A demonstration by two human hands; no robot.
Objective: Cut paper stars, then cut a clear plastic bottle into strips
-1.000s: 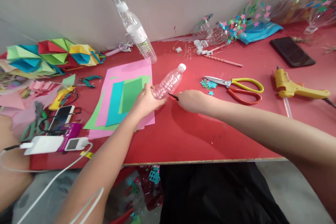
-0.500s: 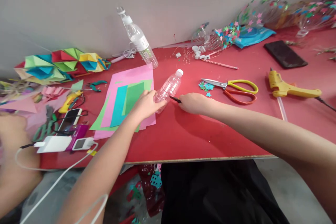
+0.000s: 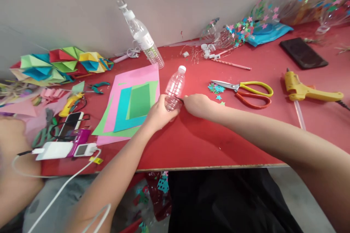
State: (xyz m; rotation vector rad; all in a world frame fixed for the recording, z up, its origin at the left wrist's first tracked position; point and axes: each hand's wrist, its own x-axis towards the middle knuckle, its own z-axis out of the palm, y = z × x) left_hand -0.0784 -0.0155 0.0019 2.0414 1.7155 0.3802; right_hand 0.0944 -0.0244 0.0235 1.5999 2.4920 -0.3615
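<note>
A clear plastic bottle (image 3: 175, 85) with a white cap stands slightly tilted on the red table. Around its lower part the fingers of my left hand (image 3: 161, 113) are wrapped. My right hand (image 3: 198, 105) is a closed fist beside the bottle, gripping a thin black pointed tool (image 3: 179, 99) whose tip meets the bottle's side. Most of that tool is hidden in the fist, so its exact kind does not show. Left of the bottle lies a stack of coloured paper sheets (image 3: 139, 102). To the right are scissors (image 3: 246, 89) with yellow and red handles, beside small paper stars (image 3: 216, 87).
A yellow glue gun (image 3: 308, 93) and a black phone (image 3: 303, 54) lie at the right. Taller bottles (image 3: 144, 40) lean on the wall. A power strip (image 3: 56, 150) with cables sits front left, near another person's arm (image 3: 16, 167). Star-covered bottles (image 3: 240, 31) are behind.
The bottle has been turned more upright. My right hand has moved slightly left and down, and the black tool's tip is now against the bottle's lower side.
</note>
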